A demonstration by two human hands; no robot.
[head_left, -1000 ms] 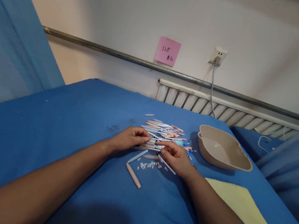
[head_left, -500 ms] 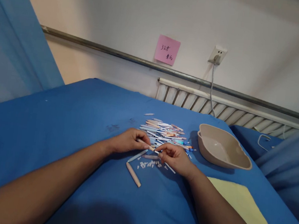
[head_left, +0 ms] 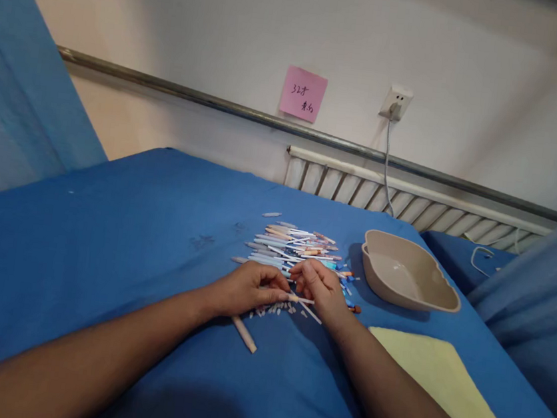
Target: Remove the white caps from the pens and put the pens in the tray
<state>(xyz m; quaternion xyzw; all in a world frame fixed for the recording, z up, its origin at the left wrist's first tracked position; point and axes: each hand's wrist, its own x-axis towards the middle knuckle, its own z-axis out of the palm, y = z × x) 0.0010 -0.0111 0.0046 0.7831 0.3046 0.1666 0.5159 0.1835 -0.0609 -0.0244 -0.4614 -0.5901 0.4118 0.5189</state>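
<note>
A pile of thin pastel pen parts [head_left: 294,246] lies on the blue cloth [head_left: 129,232]. Just in front of the pile, my left hand [head_left: 248,287] and my right hand [head_left: 318,287] meet, both pinched on one slim pen piece [head_left: 293,298] held between them. A thin white refill [head_left: 310,312] sticks out beneath my right hand. Small white bits [head_left: 271,311] are scattered under the hands. A beige pen barrel [head_left: 245,334] lies loose below my left hand.
A beige shallow dish [head_left: 409,277] sits to the right of the pile. A yellow cloth [head_left: 444,382] lies near the right front. Behind are a radiator [head_left: 410,200], a wall socket with cable [head_left: 393,105] and a pink note [head_left: 302,93]. A blue curtain [head_left: 15,85] hangs at left.
Both hands have drawn closer together and slightly toward me, now pinching the same pen piece. The view has shifted a little to the right.
</note>
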